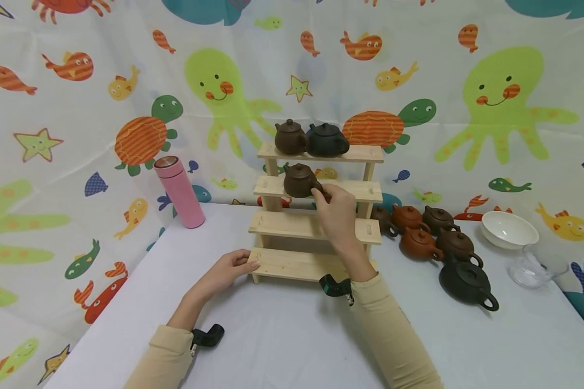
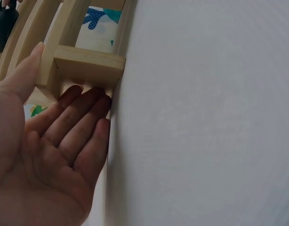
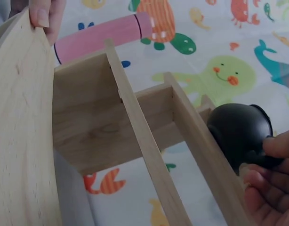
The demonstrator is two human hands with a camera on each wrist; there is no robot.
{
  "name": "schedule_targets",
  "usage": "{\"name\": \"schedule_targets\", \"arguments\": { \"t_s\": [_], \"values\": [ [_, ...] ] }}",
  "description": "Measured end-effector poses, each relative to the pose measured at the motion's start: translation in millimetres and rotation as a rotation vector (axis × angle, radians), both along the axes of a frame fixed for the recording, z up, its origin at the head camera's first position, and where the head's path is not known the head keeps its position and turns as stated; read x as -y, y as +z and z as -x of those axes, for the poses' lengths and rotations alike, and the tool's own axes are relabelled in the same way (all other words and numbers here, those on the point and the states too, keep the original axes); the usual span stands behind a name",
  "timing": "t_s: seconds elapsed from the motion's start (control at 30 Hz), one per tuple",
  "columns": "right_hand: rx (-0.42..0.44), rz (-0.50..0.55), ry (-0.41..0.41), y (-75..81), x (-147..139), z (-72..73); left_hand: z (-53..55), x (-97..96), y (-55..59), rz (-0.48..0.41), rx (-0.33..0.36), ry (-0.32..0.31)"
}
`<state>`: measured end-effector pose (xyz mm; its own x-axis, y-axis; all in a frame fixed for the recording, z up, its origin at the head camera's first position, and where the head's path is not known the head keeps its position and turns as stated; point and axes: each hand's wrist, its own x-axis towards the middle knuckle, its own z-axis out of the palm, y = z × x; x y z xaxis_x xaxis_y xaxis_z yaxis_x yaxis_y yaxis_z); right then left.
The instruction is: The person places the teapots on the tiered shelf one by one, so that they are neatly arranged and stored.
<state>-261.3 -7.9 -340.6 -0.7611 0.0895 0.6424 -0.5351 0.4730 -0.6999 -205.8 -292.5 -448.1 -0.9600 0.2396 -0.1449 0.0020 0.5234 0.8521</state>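
My right hand (image 1: pixel 337 213) pinches the handle of a small dark brown teapot (image 1: pixel 299 181) in front of the second tier from the top of a wooden stepped rack (image 1: pixel 292 267). In the right wrist view, that teapot (image 3: pixel 241 132) looks nearly black and overlaps the tier's edge. Down at the rack's lower left, my left hand (image 1: pixel 227 270) grips the end of the bottom board, thumb on top. The left wrist view shows its fingers (image 2: pixel 78 117) against the board's end. A brown teapot (image 1: pixel 290 138) and a black teapot (image 1: pixel 327 140) stand side by side on the top tier.
Several brown, reddish and black teapots (image 1: pixel 420 244) sit on the table right of the rack. Beyond them are a white bowl (image 1: pixel 510 230) and a clear glass vessel (image 1: pixel 535 267). A pink flask (image 1: pixel 180 192) stands at back left, before a patterned cloth backdrop (image 1: pixel 263 65).
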Motion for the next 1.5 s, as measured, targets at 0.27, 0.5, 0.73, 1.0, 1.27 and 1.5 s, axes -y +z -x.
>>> {"name": "schedule_targets", "arguments": {
  "t_s": [0.27,0.5,0.73,1.0,1.27,1.5],
  "values": [
    [-0.024,0.025,0.002,-0.9,11.0,6.5,-0.1,0.6,-1.4,-0.011,-0.003,0.014],
    [0.014,0.036,0.001,-1.4,11.1,11.6,-0.4,-1.0,-0.8,0.014,0.012,0.021],
    [-0.019,0.042,-0.013,-2.2,8.5,11.8,-0.7,-0.9,1.8,0.006,0.004,0.014],
    [-0.068,0.054,-0.015,-7.2,10.5,15.1,-0.8,-0.8,-0.2,-0.003,0.006,0.01],
    [-0.082,0.068,-0.055,-8.2,8.0,16.6,1.2,-4.8,2.0,0.009,0.009,0.014],
    [-0.003,0.059,-0.003,-5.9,5.4,12.6,-0.4,-1.8,0.8,0.017,0.016,0.024]
  ]
}}
